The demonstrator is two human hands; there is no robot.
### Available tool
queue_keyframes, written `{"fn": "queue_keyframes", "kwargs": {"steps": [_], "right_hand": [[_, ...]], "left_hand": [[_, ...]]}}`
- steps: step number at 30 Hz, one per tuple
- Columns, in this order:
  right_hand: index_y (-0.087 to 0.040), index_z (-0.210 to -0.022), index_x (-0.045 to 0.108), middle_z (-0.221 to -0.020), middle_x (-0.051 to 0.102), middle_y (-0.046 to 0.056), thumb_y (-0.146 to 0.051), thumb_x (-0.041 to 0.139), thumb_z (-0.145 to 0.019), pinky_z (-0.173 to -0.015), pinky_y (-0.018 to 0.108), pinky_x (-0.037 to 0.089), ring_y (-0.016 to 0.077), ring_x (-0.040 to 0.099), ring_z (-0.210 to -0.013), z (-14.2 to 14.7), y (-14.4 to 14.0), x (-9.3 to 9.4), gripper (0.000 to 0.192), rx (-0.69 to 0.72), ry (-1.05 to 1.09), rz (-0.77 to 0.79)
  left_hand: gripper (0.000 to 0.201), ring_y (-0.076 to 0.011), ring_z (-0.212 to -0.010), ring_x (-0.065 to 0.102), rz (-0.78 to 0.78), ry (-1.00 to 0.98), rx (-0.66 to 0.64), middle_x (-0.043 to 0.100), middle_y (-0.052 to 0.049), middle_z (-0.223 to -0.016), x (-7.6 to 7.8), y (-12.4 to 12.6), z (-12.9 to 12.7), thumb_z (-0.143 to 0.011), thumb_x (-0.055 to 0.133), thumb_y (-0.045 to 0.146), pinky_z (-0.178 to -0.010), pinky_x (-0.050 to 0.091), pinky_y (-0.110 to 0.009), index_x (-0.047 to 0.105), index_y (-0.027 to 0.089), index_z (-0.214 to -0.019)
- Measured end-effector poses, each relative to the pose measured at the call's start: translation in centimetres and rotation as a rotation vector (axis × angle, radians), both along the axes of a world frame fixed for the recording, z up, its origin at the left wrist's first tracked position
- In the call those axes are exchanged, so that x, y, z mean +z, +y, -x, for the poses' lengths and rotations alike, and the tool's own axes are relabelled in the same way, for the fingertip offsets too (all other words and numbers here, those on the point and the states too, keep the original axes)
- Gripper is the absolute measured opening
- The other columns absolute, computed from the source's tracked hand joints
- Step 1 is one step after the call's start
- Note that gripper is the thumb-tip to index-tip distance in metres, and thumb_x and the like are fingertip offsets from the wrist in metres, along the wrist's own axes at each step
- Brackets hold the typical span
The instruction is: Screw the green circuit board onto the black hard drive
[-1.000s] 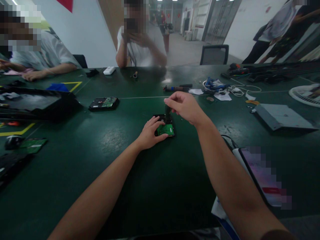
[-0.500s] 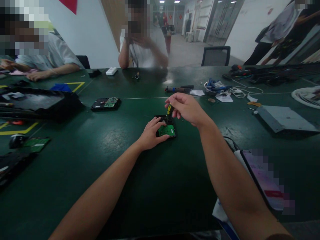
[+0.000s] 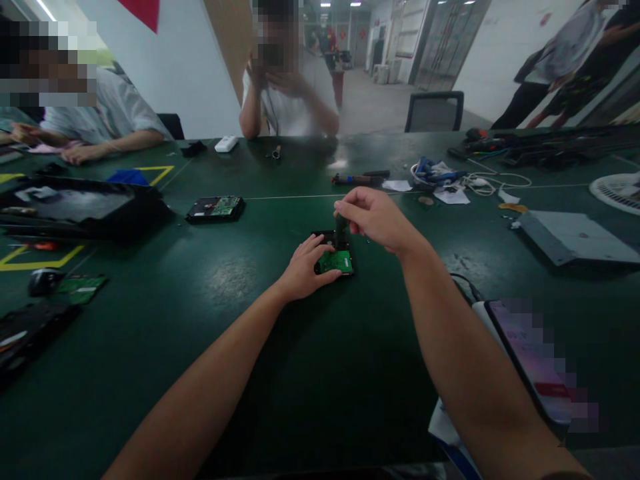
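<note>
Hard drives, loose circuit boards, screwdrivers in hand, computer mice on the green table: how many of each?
Hard drives: 2, hard drive under the hands, second hard drive
Loose circuit boards: 1, green board
Screwdrivers in hand: 1, screwdriver
Computer mice: 1, mouse
Total: 5
</note>
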State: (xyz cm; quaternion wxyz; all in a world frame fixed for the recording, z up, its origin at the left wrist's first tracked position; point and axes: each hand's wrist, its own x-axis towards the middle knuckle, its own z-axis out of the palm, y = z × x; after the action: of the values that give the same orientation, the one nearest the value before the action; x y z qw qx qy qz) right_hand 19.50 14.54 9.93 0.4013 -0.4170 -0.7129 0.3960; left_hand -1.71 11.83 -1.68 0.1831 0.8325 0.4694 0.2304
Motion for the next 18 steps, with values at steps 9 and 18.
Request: {"fn": "queue_keyframes", "kwargs": {"steps": [9, 18], "right_hand": [[-0.022, -0.106, 0.065, -0.104, 0.071, 0.006, -0.043, 0.054, -0.104, -0.055, 0.027, 0.047, 0.011, 0.062, -0.064, 0.09, 0.31, -0.29, 0.024, 0.094, 0.092, 0.083], [-0.02, -0.088, 0.064, -0.085, 0.068, 0.005, -0.042, 0.073, -0.09, -0.058, 0.029, 0.045, 0.0138, 0.057, -0.067, -0.12, 0.45, -0.18, 0.024, -0.07, -0.007, -0.023]], "left_hand": [[0.057, -0.0351, -0.16, 0.021, 0.011, 0.002, -0.003, 0.036, -0.009, -0.168, 0.36, -0.11, -0.06, -0.089, 0.071, 0.053, -0.127, 0.024, -0.06, 0.058, 0.027, -0.138], [0.057, -0.0348, -0.16, 0.02, 0.025, 0.003, 0.0, 0.034, -0.009, -0.169, 0.36, -0.2, 0.03, -0.09, 0.07, 0.054, -0.128, 0.025, -0.06, 0.058, 0.028, -0.139]]}}
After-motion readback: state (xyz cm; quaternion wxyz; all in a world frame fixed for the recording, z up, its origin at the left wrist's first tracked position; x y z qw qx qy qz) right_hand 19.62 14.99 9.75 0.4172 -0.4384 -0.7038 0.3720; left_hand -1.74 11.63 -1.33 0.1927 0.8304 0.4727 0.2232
